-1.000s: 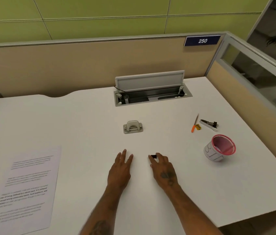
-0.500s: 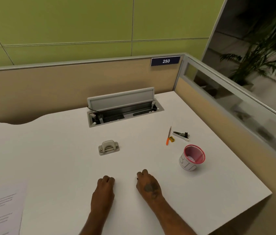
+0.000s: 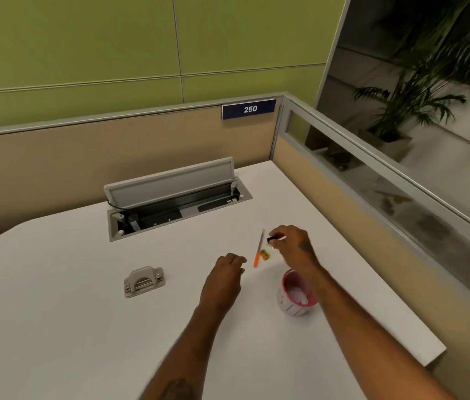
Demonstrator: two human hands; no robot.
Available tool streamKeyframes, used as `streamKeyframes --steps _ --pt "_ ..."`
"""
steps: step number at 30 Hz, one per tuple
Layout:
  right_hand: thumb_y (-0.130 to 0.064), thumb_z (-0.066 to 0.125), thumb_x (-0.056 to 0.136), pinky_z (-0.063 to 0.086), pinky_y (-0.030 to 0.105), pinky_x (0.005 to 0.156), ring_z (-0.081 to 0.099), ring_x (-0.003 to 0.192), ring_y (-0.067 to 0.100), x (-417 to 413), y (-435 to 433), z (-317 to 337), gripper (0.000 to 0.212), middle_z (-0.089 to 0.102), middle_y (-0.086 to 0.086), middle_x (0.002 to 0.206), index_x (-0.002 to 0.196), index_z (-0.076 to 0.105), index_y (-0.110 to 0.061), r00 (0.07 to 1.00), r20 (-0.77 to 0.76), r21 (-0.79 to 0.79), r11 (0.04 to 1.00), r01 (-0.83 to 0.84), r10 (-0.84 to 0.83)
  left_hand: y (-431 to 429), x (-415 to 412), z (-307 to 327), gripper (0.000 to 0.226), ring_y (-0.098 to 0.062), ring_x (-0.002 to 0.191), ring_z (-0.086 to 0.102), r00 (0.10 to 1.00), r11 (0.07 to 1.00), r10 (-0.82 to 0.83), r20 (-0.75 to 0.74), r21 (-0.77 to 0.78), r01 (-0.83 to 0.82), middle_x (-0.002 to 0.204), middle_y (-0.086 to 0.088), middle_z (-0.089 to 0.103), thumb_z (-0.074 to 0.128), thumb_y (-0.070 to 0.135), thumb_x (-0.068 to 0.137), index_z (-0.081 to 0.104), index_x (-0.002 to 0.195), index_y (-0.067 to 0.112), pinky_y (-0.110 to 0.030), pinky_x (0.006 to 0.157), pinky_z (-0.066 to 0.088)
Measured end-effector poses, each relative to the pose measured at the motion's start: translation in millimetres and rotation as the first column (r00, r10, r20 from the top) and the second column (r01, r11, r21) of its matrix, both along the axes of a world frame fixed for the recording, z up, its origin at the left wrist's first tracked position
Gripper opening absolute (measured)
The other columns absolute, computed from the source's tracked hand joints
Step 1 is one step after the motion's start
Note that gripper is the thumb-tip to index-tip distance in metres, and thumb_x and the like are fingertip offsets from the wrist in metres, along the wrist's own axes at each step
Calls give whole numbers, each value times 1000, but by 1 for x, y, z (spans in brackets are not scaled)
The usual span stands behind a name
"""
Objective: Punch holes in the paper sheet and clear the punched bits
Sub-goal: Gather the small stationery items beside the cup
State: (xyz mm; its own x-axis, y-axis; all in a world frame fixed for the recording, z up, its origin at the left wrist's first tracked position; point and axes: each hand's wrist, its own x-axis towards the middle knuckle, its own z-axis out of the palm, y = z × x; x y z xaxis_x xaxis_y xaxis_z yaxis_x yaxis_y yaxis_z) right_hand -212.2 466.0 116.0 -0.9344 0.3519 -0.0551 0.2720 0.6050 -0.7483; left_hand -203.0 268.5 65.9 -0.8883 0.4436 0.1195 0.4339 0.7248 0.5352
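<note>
**A:** Right hand (image 3: 291, 243) is out over the far right of the white worktop (image 3: 54, 327), fingers (image 3: 278, 236) pinched together around a small black item (image 3: 269, 240) — too small to say what it is.

**B:** And the left hand (image 3: 223, 280)?

**A:** Lower and nearer the middle, fingers curled loosely inward. I can't tell whether there's anything in it; nothing shows from here.

**B:** Where's the punch?

**A:** The grey hole punch (image 3: 143, 282) sits flat on the worktop, well to the left of the left hand, nobody touching it. The paper sheet isn't in shot at all.

**B:** What's around that right hand?

**A:** Just to its left, an orange-tipped pencil (image 3: 258, 254) lying on the worktop, with a yellow sharpener (image 3: 264, 254) right beside it. Below the right wrist, a pink-rimmed cup (image 3: 295, 295) stands with pale bits inside; the forearm crosses over its right edge.

**B:** Further back?

**A:** An open cable tray (image 3: 176, 209) set into the worktop, its grey lid (image 3: 170, 184) tilted up. Behind that, a beige partition carrying a blue plate (image 3: 248, 109) marked 250.
</note>
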Motion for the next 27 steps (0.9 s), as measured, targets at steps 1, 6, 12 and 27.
streamKeyframes --steps 1,6,12,27 --pt "-3 72 82 42 11 61 62 83 16 -5 19 -3 17 68 3 94 97 73 -9 999 54 2 1000 -7 7 15 -6 -3 33 -21 118 51 1000 1000 -18 15 -15 18 131 -2 58 48 17 100 56 132 16 -34 93 48" --pt "-3 75 77 40 10 50 60 69 12 -17 83 -33 14 68 -3 84 87 75 -14 974 213 -42 996 -76 83 70 -29 -24 33 -24 115 52 995 995 -66 73 -72 71 129 -5 59 48 16 100 56 131 14 -37 88 50" --pt "-9 78 78 42 13 62 62 86 17 -16 100 -72 13 71 4 100 91 76 -13 929 338 -57 988 -142 153 105 -47 -42 34 -26 121 50 978 973 -160 131 -148 178 133 -6 58 48 11 98 56 131 14 -40 96 48" --pt "-40 59 92 54 33 85 64 102 24 -20 91 -42 32 67 6 118 116 66 -19 976 203 209 970 -128 85 72 -44 -25 50 -34 140 40 975 958 -180 -132 -248 144 153 -12 42 59 26 95 47 142 15 -45 113 35"
